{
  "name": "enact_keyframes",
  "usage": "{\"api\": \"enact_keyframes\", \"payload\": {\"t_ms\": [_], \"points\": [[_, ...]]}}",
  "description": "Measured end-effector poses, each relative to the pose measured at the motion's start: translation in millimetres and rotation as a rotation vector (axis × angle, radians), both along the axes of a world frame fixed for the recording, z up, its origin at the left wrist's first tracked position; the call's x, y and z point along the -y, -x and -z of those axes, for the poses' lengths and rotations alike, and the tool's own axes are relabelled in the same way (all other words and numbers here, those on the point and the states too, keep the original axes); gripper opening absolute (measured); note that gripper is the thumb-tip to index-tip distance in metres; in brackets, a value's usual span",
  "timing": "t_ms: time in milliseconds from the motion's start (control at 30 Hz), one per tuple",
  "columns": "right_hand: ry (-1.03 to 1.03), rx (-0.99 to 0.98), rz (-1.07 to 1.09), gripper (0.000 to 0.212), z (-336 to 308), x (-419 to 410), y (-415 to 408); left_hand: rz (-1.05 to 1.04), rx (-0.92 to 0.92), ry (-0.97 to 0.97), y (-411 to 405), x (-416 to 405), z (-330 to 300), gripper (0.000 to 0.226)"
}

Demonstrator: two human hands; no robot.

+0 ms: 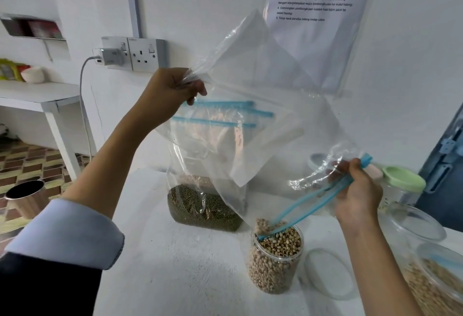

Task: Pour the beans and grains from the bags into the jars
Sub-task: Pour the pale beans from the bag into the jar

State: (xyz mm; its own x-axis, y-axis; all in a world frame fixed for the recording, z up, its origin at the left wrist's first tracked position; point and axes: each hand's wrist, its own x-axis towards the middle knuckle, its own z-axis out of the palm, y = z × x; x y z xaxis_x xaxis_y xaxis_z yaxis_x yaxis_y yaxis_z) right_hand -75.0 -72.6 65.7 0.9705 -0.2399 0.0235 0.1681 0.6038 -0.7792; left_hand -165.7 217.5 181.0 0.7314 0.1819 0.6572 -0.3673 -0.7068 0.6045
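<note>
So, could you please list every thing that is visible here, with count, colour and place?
Emptied bag: one, clear, blue zip, held over bean jar.
Bean jar: one, clear, pale beans, table front.
Mung bean bag: one, clear, green beans, behind jar.
Loose lid: one, clear, right of jar.
Green-lidded jar: one, table right.
Table: one, white.
Socket: one, white, wall.
Left hand: grips bag bottom.
Right hand: pinches zip.
</note>
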Motion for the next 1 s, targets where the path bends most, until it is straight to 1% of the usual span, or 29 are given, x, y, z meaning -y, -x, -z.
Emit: {"api": "enact_keyframes", "payload": {"t_ms": [67, 167, 300, 367, 467, 567, 667, 767, 867, 933, 1000], "points": [[0.001, 0.011, 0.024, 0.032, -1.8, 1.7, -0.8, 0.001, -0.005, -0.002, -0.5, -0.6, -0.9, 0.016], [0.071, 0.013, -0.011, 0.031, -1.6, -0.2, 0.8, -0.010, 0.007, -0.004, -1.1, -2.1, -3.7, 0.016], [0.030, 0.019, 0.062, 0.032, -4.4, 3.8, -0.4, 0.018, -0.001, -0.002, 1.5, 0.6, -4.5, 0.017], [0.048, 0.013, 0.041, 0.032, -6.2, 3.9, 2.4, 0.022, -0.013, -0.014, 2.3, 2.9, -3.5, 0.016], [0.031, 0.026, 0.071, 0.032, -5.8, 5.5, 3.0, 0.030, -0.021, -0.004, 2.0, 2.2, -3.3, 0.019], [0.084, 0.023, 0.026, 0.031, -5.9, 2.9, 4.0, 0.022, -0.005, 0.002, 1.5, 0.7, -5.8, 0.022], [0.058, 0.016, 0.060, 0.030, -2.6, 2.1, 2.8, 0.016, -0.001, -0.014, 2.1, 1.5, -8.5, 0.020], [0.094, 0.009, -0.005, 0.030, -3.6, 0.1, 4.7, 0.023, -0.002, -0.029, 2.0, 3.1, -9.4, 0.017], [0.061, 0.004, 0.048, 0.029, -4.2, 3.0, 2.5, 0.019, 0.003, -0.011, 1.1, 1.9, -10.0, 0.018], [0.104, 0.010, 0.000, 0.030, -5.4, 2.3, 3.9, 0.013, 0.005, -0.014, 1.1, 0.4, -10.9, 0.017], [0.079, 0.002, 0.006, 0.029, -4.0, 1.8, 3.8, 0.014, 0.006, -0.025, 1.3, 1.3, -12.2, 0.016]]}}
